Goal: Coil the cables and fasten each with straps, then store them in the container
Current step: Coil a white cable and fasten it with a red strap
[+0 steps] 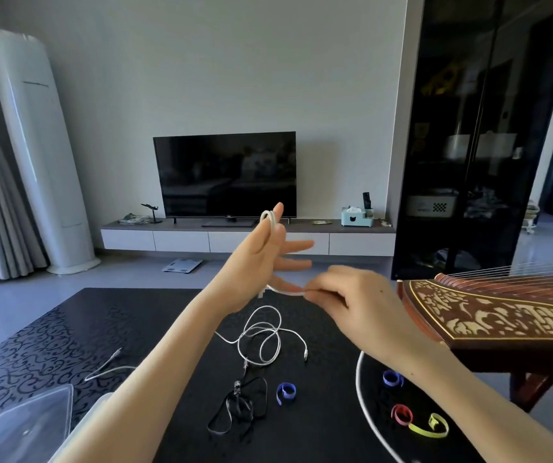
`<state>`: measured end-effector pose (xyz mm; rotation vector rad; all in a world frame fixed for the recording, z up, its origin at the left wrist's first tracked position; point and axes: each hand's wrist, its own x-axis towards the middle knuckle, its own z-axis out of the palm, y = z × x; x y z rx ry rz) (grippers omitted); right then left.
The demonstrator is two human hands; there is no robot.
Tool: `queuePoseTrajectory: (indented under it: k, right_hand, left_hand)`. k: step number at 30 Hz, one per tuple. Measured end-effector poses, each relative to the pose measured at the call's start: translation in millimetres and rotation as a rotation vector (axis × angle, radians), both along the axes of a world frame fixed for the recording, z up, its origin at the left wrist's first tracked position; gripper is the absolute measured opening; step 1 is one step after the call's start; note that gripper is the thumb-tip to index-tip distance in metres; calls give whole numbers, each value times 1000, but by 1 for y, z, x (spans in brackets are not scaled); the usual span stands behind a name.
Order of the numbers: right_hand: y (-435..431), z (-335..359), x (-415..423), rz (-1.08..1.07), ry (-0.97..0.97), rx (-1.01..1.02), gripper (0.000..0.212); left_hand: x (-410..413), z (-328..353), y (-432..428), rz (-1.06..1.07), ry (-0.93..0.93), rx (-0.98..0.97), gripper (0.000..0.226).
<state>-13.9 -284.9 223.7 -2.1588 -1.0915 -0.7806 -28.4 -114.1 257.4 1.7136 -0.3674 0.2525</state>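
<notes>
Table: dark patterned top (51,345) in a living room, with a TV (225,175) on the far wall and a zither (502,312) off to the right.
Left hand (258,262): up in the air with fingers spread and the cable (270,217) looped over the top finger. Can't tell if the thumb pins it.
Right hand (345,295): pinching the cable's tail just right of the left palm, and the run between the two hands looks fairly taut.
Under the grip: a loose white cable (261,335), and nearer me a black cable (238,406). Neither is coiled. A thin cable (108,365) lies off to the left.
Straps: blue strap (287,390) on the table below the grip. The tray (362,396) under the right forearm has another blue (392,377), plus a red (402,414) and a yellow (430,427).
Box (18,429): clear plastic, way down-left of the grip.
Risk 1: the loops only hang on straight fingers. One hard tug from the right hand, or the left fingers relaxing, and I'd bet the coil slides off and springs open.
Risk 2: both hands are busy and every strap is down on the table. Letting go to grab one probably unwinds the coil.
Risk 3: a dropped tail lands on the white cable underneath and could tangle with it.
</notes>
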Motion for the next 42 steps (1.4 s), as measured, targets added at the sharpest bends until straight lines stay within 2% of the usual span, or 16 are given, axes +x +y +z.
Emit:
queuePoseTrajectory:
  k: [2, 5, 7, 12, 17, 22, 26, 31, 32, 34, 36, 39, 42]
  right_hand:
    - [-2, 10, -3, 8, -30, -16, 10]
    - [-5, 29, -10, 96, 39, 55, 8]
    - [-7, 44, -8, 149, 61, 43, 11]
    - [-9, 60, 12, 204, 134, 26, 15]
    - [-1, 55, 28, 233, 172, 107, 16]
    - [2, 22, 41, 410, 603, 281, 20]
    - [4, -22, 42, 336, 728, 344, 12]
    - [10, -68, 24, 162, 792, 205, 17]
    - [12, -76, 18, 121, 743, 164, 20]
    - [15, -91, 9, 35, 523, 21, 29]
    - [19, -96, 3, -1, 311, -164, 34]
    - [24, -94, 2, -62, 19, -397, 12]
    - [28, -87, 4, -130, -74, -494, 20]
  left_hand:
    - [-3, -3, -3, -4, 3, 140, 51]
    - [-7, -9, -9, -28, 21, 333, 50]
    - [-10, -14, -11, -37, 44, 368, 49]
    - [-13, -23, 1, -371, 143, -97, 42]
    - [-8, -30, 12, -633, 272, -267, 41]
    - [-4, -34, 17, -848, 270, -488, 31]
    - [2, -34, 19, -950, 269, -746, 37]
    - [15, -37, 29, -840, 215, -946, 38]
    - [16, -37, 30, -777, 213, -982, 39]
    - [18, -38, 30, -550, 192, -994, 38]
    - [19, -40, 26, -344, 171, -941, 37]
    - [23, -49, 21, -83, 128, -696, 37]
    - [24, -52, 18, 13, 99, -548, 36]
